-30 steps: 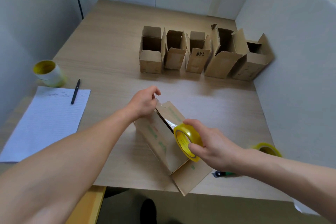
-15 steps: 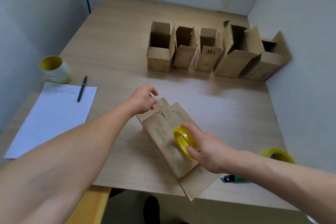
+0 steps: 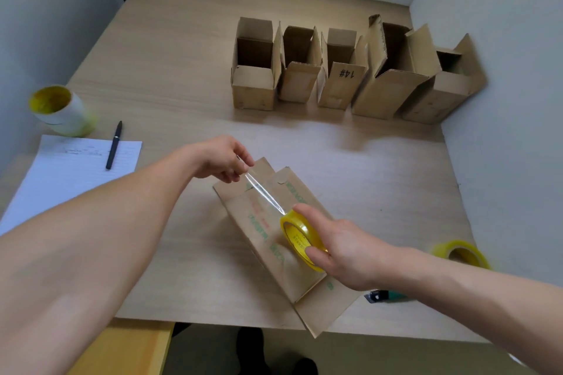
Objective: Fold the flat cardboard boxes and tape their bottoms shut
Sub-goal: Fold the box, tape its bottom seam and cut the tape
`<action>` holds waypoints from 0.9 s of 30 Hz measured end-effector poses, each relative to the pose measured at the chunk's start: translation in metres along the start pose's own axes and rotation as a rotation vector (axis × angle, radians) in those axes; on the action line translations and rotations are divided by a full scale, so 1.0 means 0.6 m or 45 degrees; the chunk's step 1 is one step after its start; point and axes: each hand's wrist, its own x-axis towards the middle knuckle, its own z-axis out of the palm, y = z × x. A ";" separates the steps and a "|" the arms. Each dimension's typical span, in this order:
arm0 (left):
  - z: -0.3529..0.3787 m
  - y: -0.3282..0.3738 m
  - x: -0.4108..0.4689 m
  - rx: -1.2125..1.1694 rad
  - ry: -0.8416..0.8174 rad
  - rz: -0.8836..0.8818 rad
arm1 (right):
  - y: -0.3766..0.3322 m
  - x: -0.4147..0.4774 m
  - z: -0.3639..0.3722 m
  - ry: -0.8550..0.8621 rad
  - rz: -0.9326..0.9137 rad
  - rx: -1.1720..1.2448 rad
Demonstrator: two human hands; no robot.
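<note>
Cam: head view only, looking down at my desk.
Box (image 3: 259, 231): lies on its side on the table (image 3: 182, 76), diagonal, near the front edge. Green print on the top face. One near flap pokes past the table edge.
Tape roll (image 3: 300, 236): yellow, stands on edge on the box's top face, toward the near end.
R hand (image 3: 344, 250): clamped on the tape roll, index over the top, thumb on the lower rim.
Tape strip (image 3: 263, 192): clear, pulled taut from the roll up-left, above the box's far flaps.
L hand (image 3: 221, 158): fingertips pinched together on the strip's free end, just over the box's far-left corner.
Row of boxes (image 3: 341, 82): five, standing at the far right of the table, tops open, flaps up. Middle one is marked "14#".
Spare roll (image 3: 461, 254): yellow, on the table right of my R forearm, by the wall.
Green-black tool (image 3: 387, 295): mostly hidden under my R wrist, can't tell what it is.
Paper (image 3: 70, 173): lined sheet at the left edge, pen (image 3: 114, 144) lying on its top corner.
Yellow-white cup (image 3: 58, 109): just beyond the paper, by the left wall.
</note>
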 end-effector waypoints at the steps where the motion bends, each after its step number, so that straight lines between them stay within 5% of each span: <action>1: 0.002 0.001 0.003 0.004 0.016 -0.005 | 0.001 0.002 -0.002 -0.012 0.004 0.003; 17: 0.104 -0.047 0.014 0.152 0.465 -0.137 | 0.000 0.011 -0.002 -0.060 -0.012 0.010; 24: 0.128 -0.032 -0.004 0.197 0.780 0.057 | 0.000 0.014 -0.005 -0.069 -0.008 0.028; 27: 0.165 -0.011 -0.019 0.428 0.746 0.060 | 0.001 0.014 -0.004 -0.047 -0.018 0.025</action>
